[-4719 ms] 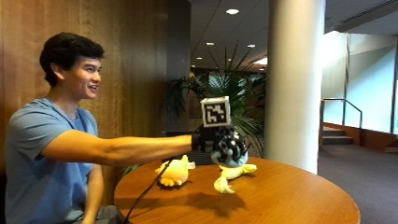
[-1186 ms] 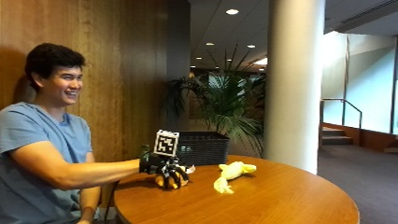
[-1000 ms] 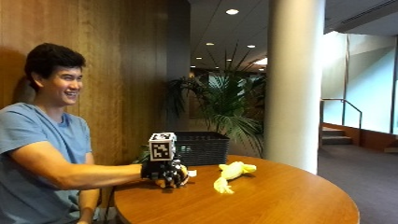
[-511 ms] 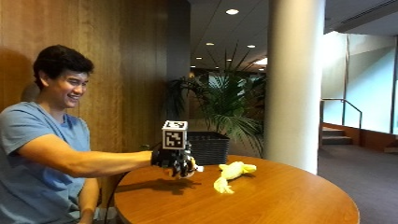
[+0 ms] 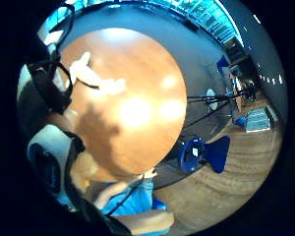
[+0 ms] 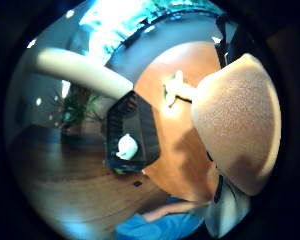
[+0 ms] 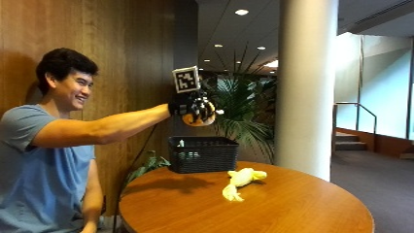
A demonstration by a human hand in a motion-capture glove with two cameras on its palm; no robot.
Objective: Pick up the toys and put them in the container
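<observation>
A person in a blue shirt is sitting at a round wooden counter (image 7: pixel 304 213) and holding the gloved right hand (image 7: pixel 193 108) out at arm's length, raised well above the black basket (image 7: pixel 203 154) that is standing on the counter's far edge. The fingers (image 7: pixel 206 110) are curling round an orange-tan plush toy (image 7: pixel 196 119), which is showing beneath the glove; from the outside view its exact shape is hard to make out, but it seems to be a rounded soft piece. The thumb side palm view is showing this same toy (image 6: pixel 237 120) filling much of the picture, close against the palm.

A yellow plush toy (image 7: pixel 240 180) is lying on the counter, near the basket's front and apart from it, with its limbs spread out. In the little finger side palm view it (image 5: pixel 91 77) is appearing pale on the wood, well away from the hand.

The thumb side palm view is looking down into the basket (image 6: pixel 140 120), where a small white object (image 6: pixel 126 147) is resting on the bottom; what it is cannot be told. A leafy plant (image 7: pixel 242 104) is standing behind the basket, beside a wide white column (image 7: pixel 304 87).
</observation>
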